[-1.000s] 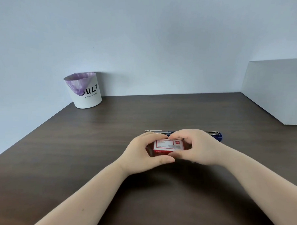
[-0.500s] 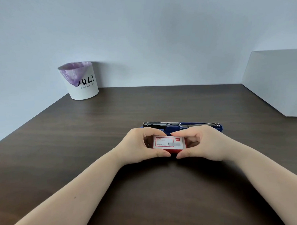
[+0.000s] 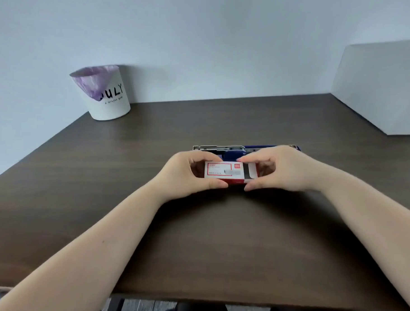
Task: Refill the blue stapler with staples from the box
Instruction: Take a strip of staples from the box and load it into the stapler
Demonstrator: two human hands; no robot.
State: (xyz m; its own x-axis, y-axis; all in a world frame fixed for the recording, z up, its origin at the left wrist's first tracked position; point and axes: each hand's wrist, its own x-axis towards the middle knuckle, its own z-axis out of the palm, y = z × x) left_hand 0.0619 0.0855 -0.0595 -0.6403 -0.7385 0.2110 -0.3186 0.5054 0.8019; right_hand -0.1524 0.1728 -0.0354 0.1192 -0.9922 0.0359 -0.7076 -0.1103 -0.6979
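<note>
Squarely between hands: box [image 3: 224, 172] (stapler [image 3: 232, 151] behind)

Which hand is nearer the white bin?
Left. The left hand sits on the bin's side of the staple box; the right hand lies beyond that box.

Dark wood-grain table [image 3: 106, 183] against a pale wall [image 3: 206, 37]. White bin [image 3: 110, 103] at the far left corner – purple liner [image 3: 91, 80] folded over the rim, black lettering on the side. Grey-white panel [image 3: 379, 89] at far right – upright.
</note>
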